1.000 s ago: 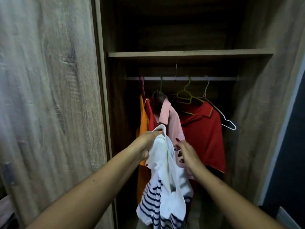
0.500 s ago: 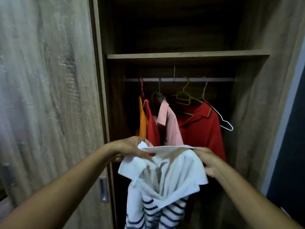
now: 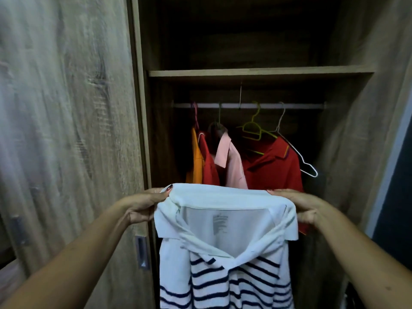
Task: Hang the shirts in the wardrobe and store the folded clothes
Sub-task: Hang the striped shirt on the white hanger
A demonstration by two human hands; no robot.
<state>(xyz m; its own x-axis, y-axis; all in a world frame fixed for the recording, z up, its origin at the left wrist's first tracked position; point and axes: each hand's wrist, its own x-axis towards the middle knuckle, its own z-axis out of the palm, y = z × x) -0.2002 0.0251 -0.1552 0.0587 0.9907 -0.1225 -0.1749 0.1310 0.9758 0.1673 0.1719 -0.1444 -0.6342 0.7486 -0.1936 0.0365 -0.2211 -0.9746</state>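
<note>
A pale grey-blue vertical strip is seen above and to the right of the right hand, slanting upward along the edge of the view. Further right of it, a dark flat surface is shown; what it is cannot be told. Far below and left of the left hand, a blurred brownish surface is glimpsed, too smeared to be identified.

A white polo shirt with navy stripes is held up by its collar, spread wide, in front of the open wardrobe. Farther back, an orange shirt, two red shirts and a pink shirt are hung on the rail.
</note>
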